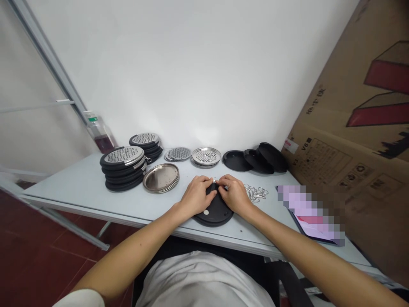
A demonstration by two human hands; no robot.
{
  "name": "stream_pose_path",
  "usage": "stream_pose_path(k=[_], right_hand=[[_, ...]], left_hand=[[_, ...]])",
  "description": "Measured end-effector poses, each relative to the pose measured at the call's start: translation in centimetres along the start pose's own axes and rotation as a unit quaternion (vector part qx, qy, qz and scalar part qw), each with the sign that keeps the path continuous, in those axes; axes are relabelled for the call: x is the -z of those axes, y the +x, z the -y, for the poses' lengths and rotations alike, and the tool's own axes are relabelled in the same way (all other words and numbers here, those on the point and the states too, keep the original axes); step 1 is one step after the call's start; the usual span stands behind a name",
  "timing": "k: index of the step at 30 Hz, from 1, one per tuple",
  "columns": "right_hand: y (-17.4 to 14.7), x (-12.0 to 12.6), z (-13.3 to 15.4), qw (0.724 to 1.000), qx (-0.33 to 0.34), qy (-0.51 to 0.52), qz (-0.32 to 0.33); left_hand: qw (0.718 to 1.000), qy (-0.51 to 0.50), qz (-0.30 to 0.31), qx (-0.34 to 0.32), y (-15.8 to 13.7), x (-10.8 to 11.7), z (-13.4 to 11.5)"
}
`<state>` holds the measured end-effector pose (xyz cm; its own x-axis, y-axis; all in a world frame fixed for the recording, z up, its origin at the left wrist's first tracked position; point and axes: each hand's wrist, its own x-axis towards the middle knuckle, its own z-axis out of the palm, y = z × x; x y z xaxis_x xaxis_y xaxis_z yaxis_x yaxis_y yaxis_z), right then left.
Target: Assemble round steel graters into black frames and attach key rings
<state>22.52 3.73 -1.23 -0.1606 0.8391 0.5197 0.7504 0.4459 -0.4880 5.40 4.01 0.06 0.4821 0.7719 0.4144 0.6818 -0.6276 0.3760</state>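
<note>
A black round case (215, 216) lies near the front edge of the table, with a small pale round spot on its left side. My left hand (198, 195) is closed on its far left rim, thumb over the top. From the right, my right hand (235, 195) grips the same far rim, with bent fingers close to those of the left. A small bit of shiny metal shows between the fingertips; its kind is too small to tell. Just right of my right hand lies a pile of wire clips (258, 194).
Left stand stacks of black-rimmed discs with perforated metal tops (124, 184) and plain metal plates (161, 177). Behind are perforated metal discs (206, 157) and black round covers (238, 161). A bottle (101, 136), a tablet-like device (315, 226) and a large carton (351, 145) flank them.
</note>
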Motion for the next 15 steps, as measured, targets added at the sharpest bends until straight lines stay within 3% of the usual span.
stream_pose_path(k=[15], right_hand=[[0.16,-0.39,-0.77,1.0,0.021,-0.006,0.015]], left_hand=[[1.0,0.003,0.02,-0.012,0.04,-0.08,0.33]])
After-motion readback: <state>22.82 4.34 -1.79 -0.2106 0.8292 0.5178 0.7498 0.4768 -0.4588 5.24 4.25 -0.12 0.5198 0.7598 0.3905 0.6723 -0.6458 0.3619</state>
